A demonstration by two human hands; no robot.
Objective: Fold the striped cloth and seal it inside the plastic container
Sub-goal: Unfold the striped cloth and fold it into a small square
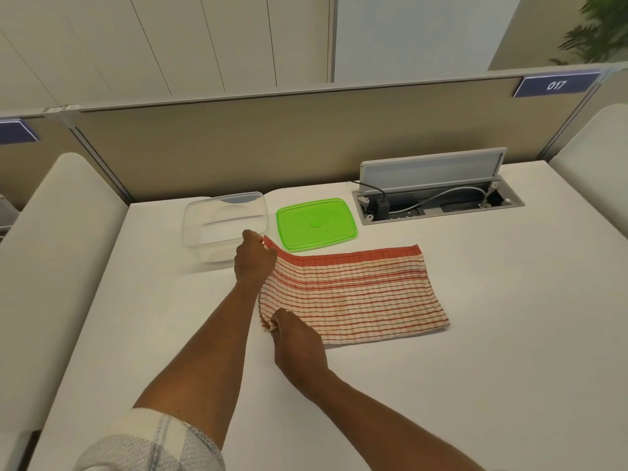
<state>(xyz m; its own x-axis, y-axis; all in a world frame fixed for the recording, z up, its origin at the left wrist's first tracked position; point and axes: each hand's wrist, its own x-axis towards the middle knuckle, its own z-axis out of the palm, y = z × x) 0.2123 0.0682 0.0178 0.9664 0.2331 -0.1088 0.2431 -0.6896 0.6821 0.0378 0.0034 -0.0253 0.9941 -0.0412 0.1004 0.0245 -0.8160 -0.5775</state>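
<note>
Nearest the lens, low in the frame: two bare forearms reaching up over the white tabletop. Left hand at centre, pinching the far left corner of the striped cloth, that corner lifted slightly. Right hand just below, pinching the near left corner. Cloth otherwise flat, right of centre, apparently doubled once into a long rectangle; at least one more fold probably needed. Clear plastic container open and holding nothing, upper left of the cloth, touching nothing. Green lid beside it, its near edge by the cloth. Packing and sealing not yet done.
</note>
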